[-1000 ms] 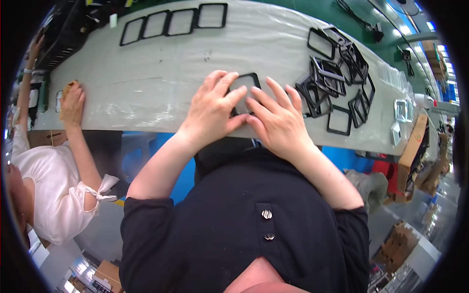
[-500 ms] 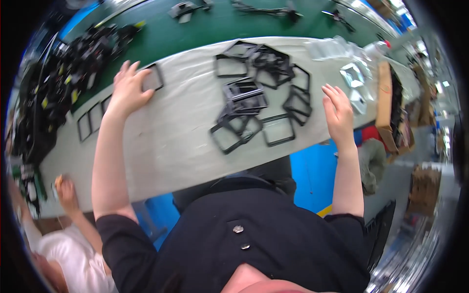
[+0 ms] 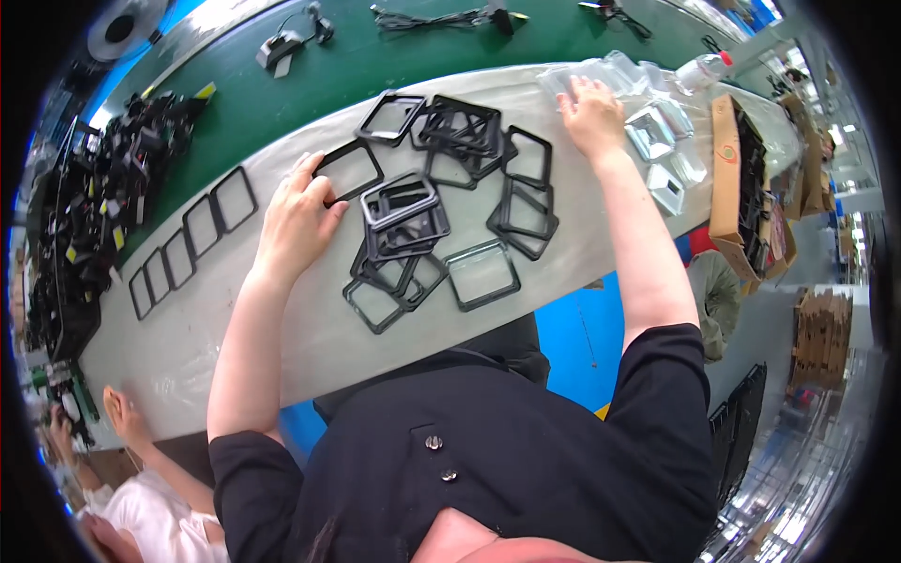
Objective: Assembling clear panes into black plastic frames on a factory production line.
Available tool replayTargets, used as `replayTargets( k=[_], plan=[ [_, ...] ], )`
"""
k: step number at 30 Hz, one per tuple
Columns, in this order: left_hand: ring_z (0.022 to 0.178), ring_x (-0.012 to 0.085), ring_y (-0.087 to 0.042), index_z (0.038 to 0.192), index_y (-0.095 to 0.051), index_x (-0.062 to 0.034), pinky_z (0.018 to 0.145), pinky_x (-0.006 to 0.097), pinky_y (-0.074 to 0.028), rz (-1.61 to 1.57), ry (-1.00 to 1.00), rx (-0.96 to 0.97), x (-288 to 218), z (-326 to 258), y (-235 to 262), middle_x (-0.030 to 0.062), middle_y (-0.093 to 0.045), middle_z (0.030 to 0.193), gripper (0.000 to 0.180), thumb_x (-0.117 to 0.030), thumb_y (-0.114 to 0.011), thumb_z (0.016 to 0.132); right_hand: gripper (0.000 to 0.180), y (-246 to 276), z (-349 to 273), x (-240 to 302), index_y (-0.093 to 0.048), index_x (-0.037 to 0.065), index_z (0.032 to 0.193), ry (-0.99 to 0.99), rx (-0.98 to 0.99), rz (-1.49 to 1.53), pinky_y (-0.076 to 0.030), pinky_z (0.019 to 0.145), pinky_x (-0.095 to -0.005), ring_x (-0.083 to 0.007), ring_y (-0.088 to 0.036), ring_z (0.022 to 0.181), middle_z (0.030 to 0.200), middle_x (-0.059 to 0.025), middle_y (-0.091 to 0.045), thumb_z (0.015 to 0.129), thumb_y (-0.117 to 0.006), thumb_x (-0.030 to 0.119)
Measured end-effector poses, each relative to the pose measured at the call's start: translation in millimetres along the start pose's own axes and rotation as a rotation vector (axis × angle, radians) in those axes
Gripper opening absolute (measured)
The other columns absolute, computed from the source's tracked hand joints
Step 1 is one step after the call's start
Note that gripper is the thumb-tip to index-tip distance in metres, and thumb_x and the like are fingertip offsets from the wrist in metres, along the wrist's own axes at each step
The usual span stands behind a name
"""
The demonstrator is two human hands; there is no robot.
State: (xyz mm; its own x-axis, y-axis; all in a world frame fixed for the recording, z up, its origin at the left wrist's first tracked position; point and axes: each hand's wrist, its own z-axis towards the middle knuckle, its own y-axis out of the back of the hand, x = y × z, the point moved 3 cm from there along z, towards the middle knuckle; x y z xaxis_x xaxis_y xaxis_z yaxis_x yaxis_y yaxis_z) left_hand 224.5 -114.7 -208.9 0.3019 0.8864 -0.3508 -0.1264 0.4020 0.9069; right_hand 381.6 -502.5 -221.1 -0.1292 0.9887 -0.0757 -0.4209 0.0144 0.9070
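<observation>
My left hand (image 3: 302,214) grips the near left end of a black rectangular frame (image 3: 374,161), with fingers and thumb at its edge. The frame lies at the left of a loose heap of similar black frames (image 3: 469,131). One grey-edged frame (image 3: 400,199) rests on top of others in the middle. My right hand (image 3: 595,117) reaches to the far right, fingers extended, at the edge of some clear plastic pieces (image 3: 615,73). Whether the fingertips touch the plastic, I cannot tell. Left of my left hand, several black frames (image 3: 192,225) stand in a slanting row.
Shiny pale pieces (image 3: 649,133), a red-capped bottle (image 3: 704,71) and a cardboard box (image 3: 725,188) are on the right. A green surface (image 3: 347,66) with cables runs beyond the table (image 3: 319,352). Black parts (image 3: 122,178) pile up at left, near another person's hand (image 3: 125,416).
My left hand has gone from the row of frames to the heap and taken hold of a frame. My right hand has moved farther out, to the clear plastic. The whole view has shifted.
</observation>
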Motion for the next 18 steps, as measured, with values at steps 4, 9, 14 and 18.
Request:
replayTargets(
  k=[4, 9, 14, 18],
  plan=[
    [0.118, 0.0343, -0.054, 0.074, -0.055, -0.0022, 0.093, 0.042, -0.046, -0.023, 0.185, 0.063, 0.1, -30.2, 16.9, 0.019, -0.052, 0.136, 0.025, -0.019, -0.073, 0.079, 0.031, -3.5, 1.7, -15.7, -0.067, 0.016, 0.112, 0.086, -0.098, 0.079, -0.053, 0.075, -0.0413, -0.0265, -0.069, 0.086, 0.095, -0.008, -0.072, 0.084, -0.066, 0.029],
    [0.113, 0.0308, -0.056, 0.109, -0.062, -0.0035, 0.091, 0.041, -0.049, 0.253, 0.253, 0.01, -13.4, -78.6, 33.1, 0.0139, -0.057, 0.125, 0.051, -0.041, -0.074, 0.077, 0.029, 1.2, 0.8, -29.1, -0.071, 0.021, 0.113, -0.016, -0.1, 0.228, -0.053, 0.085, -0.0366, -0.0256, -0.068, 0.099, 0.109, -0.0064, -0.07, 0.086, -0.064, 0.031],
    [0.133, 0.0321, -0.042, 0.141, -0.043, -0.0118, 0.107, 0.041, -0.039, 0.149, 0.217, 0.119, -16.2, -108.1, 55.3, 0.0129, -0.043, 0.145, 0.079, -0.037, -0.077, 0.075, 0.019, 34.0, 2.2, -45.0, -0.075, 0.018, 0.106, -0.063, -0.308, 0.273, -0.052, 0.078, -0.0325, -0.0209, -0.065, 0.086, 0.097, -0.0066, -0.07, 0.091, -0.064, 0.02],
    [0.142, 0.0305, -0.03, 0.147, -0.034, -0.015, 0.115, 0.041, -0.03, -0.155, 0.073, 0.152, 13.6, -99.4, 43.8, 0.0122, -0.036, 0.15, 0.089, -0.022, -0.078, 0.07, 0.02, 88.5, -29.7, 29.3, -0.071, 0.005, 0.108, -0.278, -0.01, 1.195, -0.048, 0.069, -0.0231, -0.0063, -0.061, 0.076, 0.086, 0.0006, -0.067, 0.093, -0.064, 0.016]
  ],
)
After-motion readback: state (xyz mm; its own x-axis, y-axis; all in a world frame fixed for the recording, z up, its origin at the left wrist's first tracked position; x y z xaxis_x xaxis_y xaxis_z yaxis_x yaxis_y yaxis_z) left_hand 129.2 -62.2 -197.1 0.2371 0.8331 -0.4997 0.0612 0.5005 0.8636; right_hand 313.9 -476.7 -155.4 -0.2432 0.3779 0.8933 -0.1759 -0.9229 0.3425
